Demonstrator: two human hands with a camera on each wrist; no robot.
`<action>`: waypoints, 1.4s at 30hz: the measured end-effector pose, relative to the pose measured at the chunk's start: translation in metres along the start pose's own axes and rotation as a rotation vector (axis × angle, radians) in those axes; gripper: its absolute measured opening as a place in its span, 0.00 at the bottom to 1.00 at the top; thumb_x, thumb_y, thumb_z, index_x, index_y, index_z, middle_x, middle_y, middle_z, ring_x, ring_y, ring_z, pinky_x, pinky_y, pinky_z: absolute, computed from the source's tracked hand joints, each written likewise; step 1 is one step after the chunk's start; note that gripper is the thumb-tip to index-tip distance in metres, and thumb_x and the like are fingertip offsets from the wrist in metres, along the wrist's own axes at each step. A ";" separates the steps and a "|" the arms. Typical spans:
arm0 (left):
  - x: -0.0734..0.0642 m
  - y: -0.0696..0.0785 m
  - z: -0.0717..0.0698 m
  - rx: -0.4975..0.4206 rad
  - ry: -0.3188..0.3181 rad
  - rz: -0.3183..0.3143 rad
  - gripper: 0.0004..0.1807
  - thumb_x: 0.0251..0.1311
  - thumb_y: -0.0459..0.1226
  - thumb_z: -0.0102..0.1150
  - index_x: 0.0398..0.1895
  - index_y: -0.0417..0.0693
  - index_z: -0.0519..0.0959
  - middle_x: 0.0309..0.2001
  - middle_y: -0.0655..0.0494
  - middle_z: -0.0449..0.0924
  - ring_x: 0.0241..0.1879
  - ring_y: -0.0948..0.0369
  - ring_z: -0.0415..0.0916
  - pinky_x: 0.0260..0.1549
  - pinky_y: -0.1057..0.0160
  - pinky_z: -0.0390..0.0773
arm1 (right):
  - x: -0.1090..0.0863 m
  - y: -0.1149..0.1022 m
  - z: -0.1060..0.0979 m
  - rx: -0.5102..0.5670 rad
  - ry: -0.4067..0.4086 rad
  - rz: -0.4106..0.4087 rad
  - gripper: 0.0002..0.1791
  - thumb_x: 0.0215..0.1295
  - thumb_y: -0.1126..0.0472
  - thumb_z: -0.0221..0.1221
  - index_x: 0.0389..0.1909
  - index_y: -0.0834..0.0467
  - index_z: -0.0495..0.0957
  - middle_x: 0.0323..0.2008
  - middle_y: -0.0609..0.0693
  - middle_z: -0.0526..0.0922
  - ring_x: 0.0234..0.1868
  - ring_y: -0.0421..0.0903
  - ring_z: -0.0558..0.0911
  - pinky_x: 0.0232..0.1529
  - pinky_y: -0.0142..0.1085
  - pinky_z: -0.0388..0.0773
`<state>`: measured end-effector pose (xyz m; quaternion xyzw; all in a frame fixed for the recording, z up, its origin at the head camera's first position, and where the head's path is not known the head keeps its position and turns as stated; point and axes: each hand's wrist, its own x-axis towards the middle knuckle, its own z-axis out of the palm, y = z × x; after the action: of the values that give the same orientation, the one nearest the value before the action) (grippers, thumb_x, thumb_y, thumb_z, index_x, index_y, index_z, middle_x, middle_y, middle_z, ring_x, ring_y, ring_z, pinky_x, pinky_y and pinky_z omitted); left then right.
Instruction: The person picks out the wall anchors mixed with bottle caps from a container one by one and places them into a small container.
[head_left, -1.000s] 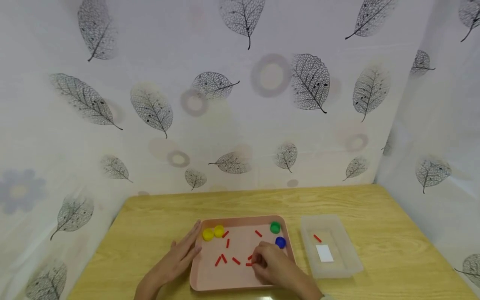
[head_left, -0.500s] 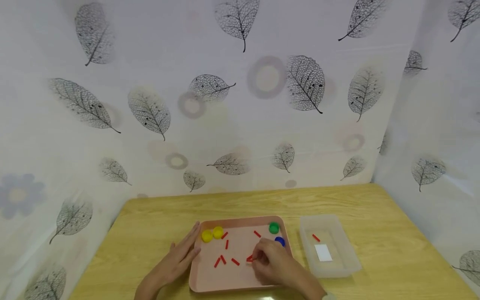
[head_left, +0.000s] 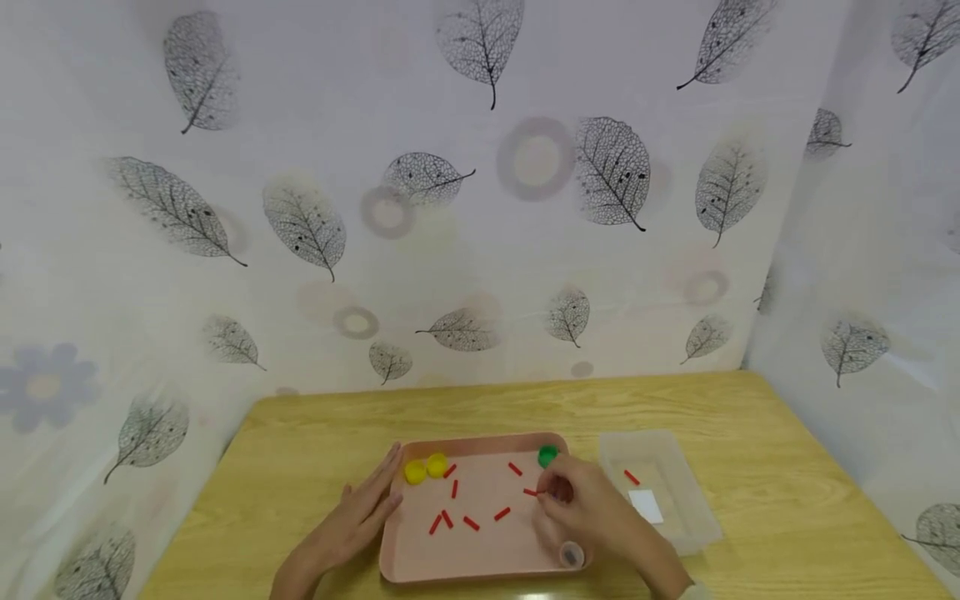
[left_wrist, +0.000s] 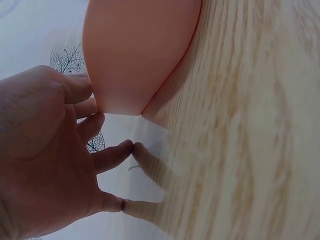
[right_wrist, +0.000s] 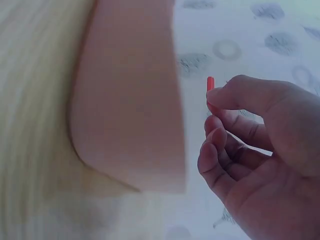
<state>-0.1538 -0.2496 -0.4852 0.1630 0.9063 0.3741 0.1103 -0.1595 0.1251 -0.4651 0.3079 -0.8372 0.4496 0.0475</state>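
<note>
My right hand (head_left: 596, 504) pinches a short red stick (right_wrist: 210, 85) between thumb and index finger, over the right part of the pink tray (head_left: 450, 562). In the right wrist view the other fingers of the right hand (right_wrist: 270, 145) are curled. Along the tray's left edge rests my left hand (head_left: 348, 525), its fingers fairly straight. The left wrist view has the left hand (left_wrist: 50, 155) touching the tray wall (left_wrist: 135, 60) from outside. Several red sticks (head_left: 471, 523) lie scattered in the tray. The blue round cap is mostly hidden behind my right hand.
Two yellow round caps (head_left: 415, 472) sit in the tray's far left corner, a green one (head_left: 547, 456) far right. A small clear round cup (head_left: 572, 555) stands near right. Right of the tray, a translucent box (head_left: 686, 479) holds a red stick (head_left: 632, 477) and white card (head_left: 645, 506).
My right hand has picked up a red stick from the tray and moved right and away with it, uncovering the clear cup. My left hand stays in place.
</note>
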 end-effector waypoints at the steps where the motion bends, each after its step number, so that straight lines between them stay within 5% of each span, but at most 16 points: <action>1: 0.000 0.000 0.000 0.001 -0.002 -0.001 0.34 0.82 0.46 0.41 0.84 0.52 0.46 0.83 0.53 0.37 0.79 0.41 0.43 0.60 0.18 0.27 | -0.001 0.001 -0.004 -0.004 0.016 -0.004 0.09 0.61 0.72 0.68 0.32 0.55 0.81 0.28 0.38 0.77 0.28 0.33 0.75 0.28 0.29 0.78; 19: 0.000 -0.001 0.001 0.023 -0.003 -0.014 0.33 0.82 0.47 0.40 0.84 0.53 0.46 0.83 0.52 0.37 0.79 0.40 0.43 0.61 0.18 0.28 | -0.017 0.015 -0.070 -0.154 0.208 0.063 0.12 0.57 0.75 0.70 0.33 0.55 0.82 0.26 0.38 0.77 0.24 0.33 0.73 0.22 0.29 0.74; 42: -0.001 0.001 0.001 0.019 -0.002 -0.017 0.33 0.83 0.47 0.40 0.84 0.52 0.46 0.83 0.53 0.38 0.79 0.41 0.43 0.60 0.17 0.28 | -0.036 0.029 -0.104 -0.171 0.148 0.274 0.05 0.61 0.69 0.70 0.32 0.60 0.83 0.24 0.41 0.77 0.24 0.34 0.73 0.24 0.30 0.73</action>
<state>-0.1528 -0.2489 -0.4853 0.1565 0.9112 0.3641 0.1127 -0.1668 0.2355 -0.4372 0.1517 -0.9007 0.4004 0.0732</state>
